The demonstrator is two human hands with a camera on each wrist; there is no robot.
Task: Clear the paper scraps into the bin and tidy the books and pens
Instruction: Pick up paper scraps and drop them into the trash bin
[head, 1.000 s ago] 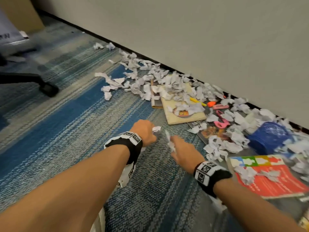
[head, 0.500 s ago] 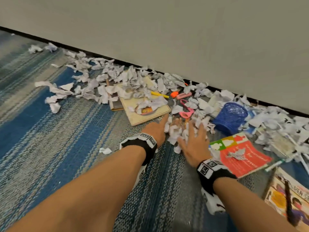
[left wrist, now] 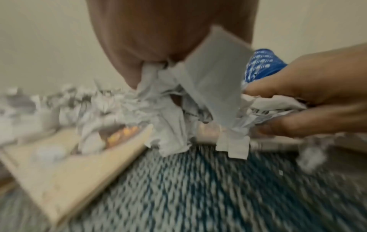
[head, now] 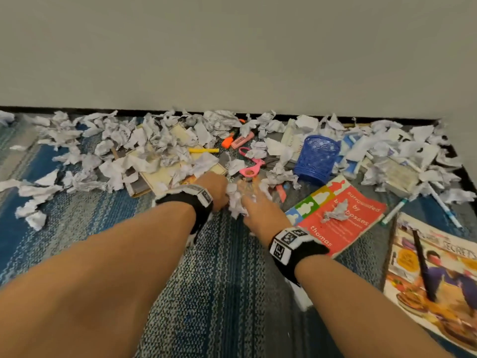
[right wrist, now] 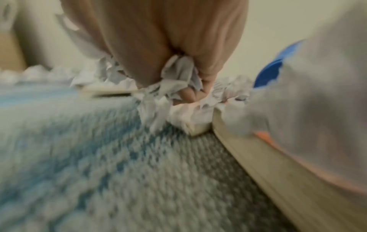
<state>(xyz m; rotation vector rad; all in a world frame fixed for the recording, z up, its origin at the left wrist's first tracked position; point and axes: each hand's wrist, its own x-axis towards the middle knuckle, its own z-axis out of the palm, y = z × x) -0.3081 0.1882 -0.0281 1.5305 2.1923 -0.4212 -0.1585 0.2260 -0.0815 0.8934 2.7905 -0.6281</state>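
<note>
Both grips full right now: my left hand (head: 215, 188) and right hand (head: 260, 215) are each bunched around paper scraps (head: 236, 200) at frame center. No bin in view anywhere, so I guess the dump run goes off-frame; the rest of the scraps sprawl along the wall across mid-frame.

Paper scraps (head: 160, 148) too many to count are seen. One blue basket (head: 316, 158), one pair of pink scissors (head: 251, 167) and two hands are counted.
</note>
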